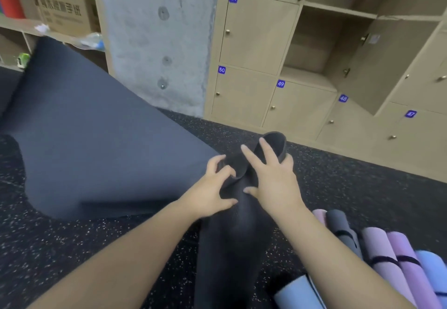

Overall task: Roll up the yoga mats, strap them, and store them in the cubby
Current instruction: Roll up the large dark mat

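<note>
Both hands [242, 183] seemingly gripping the dark mat's [232, 241] curled end.

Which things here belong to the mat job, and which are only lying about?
Belong to the job:
- dark mat, rolled at its end by the left hand and right hand
- strapped rolled mats
- open cubby

Only lying about:
- cardboard box
- plastic bottle
- small green item

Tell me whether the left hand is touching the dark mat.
Touching. The head view shows the left hand with fingers curled onto the dark mat's rolled edge.
</note>
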A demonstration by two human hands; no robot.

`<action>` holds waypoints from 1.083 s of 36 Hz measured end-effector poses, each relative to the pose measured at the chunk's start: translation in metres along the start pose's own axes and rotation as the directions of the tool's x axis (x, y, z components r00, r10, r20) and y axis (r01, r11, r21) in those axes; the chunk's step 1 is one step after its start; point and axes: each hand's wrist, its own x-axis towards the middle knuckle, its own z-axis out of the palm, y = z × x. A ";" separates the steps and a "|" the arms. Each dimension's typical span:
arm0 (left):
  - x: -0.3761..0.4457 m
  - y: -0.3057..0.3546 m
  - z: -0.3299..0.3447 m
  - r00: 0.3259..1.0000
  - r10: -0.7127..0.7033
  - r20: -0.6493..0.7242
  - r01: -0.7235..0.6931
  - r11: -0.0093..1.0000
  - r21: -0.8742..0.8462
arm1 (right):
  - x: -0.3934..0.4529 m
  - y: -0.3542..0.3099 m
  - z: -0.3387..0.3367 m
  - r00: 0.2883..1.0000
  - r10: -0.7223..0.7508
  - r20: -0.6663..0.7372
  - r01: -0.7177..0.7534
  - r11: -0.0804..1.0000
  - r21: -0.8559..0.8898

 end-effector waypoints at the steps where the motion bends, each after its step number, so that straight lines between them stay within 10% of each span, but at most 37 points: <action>1: 0.001 0.001 0.006 1.000 -0.002 -0.004 0.002 1.000 -0.026 | 0.000 0.002 0.000 1.000 -0.017 0.023 0.018 0.999 -0.043; 15: -0.003 0.001 0.025 0.992 -0.042 -0.116 0.023 0.987 -0.159 | 0.012 0.014 0.015 0.999 -0.019 -0.041 0.014 0.992 -0.128; 23: -0.036 -0.079 0.007 0.792 -0.565 -0.230 0.602 0.786 0.140 | 0.021 0.020 0.021 0.996 0.011 -0.085 -0.020 0.994 -0.107; 39: 0.003 -0.091 0.008 0.720 -0.512 -0.467 0.543 0.836 -0.080 | 0.045 0.016 0.042 0.933 0.026 -0.360 0.081 0.956 0.281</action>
